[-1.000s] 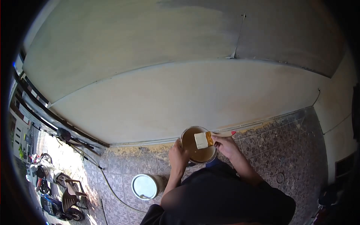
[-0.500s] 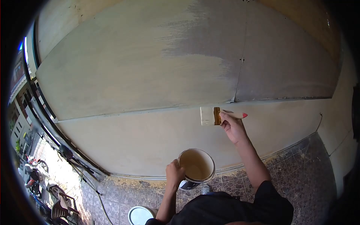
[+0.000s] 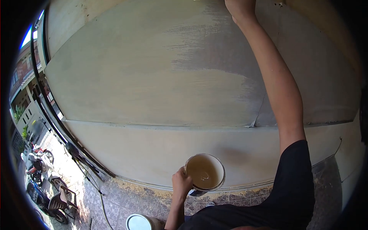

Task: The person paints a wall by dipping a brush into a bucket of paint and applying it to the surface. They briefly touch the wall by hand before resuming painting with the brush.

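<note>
At the top edge of the head view, my right hand [image 3: 240,8] is raised against the upper wall, its fingers partly cut off by the frame. The paintbrush it held half a second ago is almost wholly out of view. My left hand [image 3: 181,183] is closed on the rim of a paint bucket [image 3: 221,174], which holds beige paint with a small ripple on its surface. The wall panel [image 3: 134,84] is coated beige on the left, with a streaky edge against a grey-purple part [image 3: 226,53] on the right.
A lidded pail [image 3: 138,222] stands on the tiled floor [image 3: 122,203] at lower left. A hose [image 3: 102,205] runs by the gate frame [image 3: 82,159]. Motorcycles [image 3: 42,184] and a chair [image 3: 63,199] are outside at left. A ledge [image 3: 161,126] crosses the wall.
My right hand has gone from the lower wall up to the top edge, arm now stretched out. The bucket stays in my left hand. The view has tilted slightly up.
</note>
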`<action>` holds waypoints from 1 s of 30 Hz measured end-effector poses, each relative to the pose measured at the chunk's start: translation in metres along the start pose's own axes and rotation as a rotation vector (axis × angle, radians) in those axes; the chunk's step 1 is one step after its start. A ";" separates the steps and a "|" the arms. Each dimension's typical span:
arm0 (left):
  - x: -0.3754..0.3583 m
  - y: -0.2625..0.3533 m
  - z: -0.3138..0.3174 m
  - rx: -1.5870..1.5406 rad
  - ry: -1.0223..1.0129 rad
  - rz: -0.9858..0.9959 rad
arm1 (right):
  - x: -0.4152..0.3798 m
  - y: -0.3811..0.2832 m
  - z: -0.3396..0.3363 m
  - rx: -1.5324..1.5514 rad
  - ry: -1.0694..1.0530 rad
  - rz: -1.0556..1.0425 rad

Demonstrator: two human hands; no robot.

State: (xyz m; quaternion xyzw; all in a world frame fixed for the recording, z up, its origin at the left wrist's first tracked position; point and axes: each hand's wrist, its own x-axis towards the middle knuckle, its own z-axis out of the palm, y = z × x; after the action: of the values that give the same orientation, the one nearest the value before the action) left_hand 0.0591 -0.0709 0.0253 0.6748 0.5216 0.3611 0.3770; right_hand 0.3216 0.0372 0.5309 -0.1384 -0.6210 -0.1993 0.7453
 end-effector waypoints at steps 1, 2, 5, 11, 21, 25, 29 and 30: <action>0.002 0.002 0.001 0.004 -0.003 0.001 | 0.000 0.004 0.003 -0.059 0.006 -0.013; 0.002 0.004 0.000 0.017 -0.005 0.005 | -0.003 0.007 0.006 -0.064 0.010 -0.013; 0.006 -0.007 -0.007 0.004 -0.039 0.001 | -0.009 0.012 0.006 -0.229 0.068 -0.011; 0.011 -0.017 -0.018 0.022 -0.064 0.038 | -0.012 -0.003 -0.061 -0.396 0.362 -0.078; 0.008 -0.031 -0.032 0.024 -0.122 -0.019 | -0.018 0.016 0.057 -1.277 -0.022 -0.294; 0.007 -0.026 -0.033 0.013 -0.099 0.048 | -0.041 0.028 0.171 -0.860 -0.193 -0.384; 0.007 -0.024 -0.033 0.005 -0.139 0.090 | -0.035 0.002 0.134 -0.501 -0.122 -0.103; 0.008 -0.024 -0.031 0.002 -0.143 0.094 | -0.026 0.018 0.106 -0.526 -0.066 -0.147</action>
State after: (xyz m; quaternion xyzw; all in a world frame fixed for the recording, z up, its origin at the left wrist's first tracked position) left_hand 0.0227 -0.0550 0.0189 0.7231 0.4612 0.3288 0.3954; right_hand 0.2342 0.1047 0.5266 -0.2881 -0.5803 -0.4028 0.6465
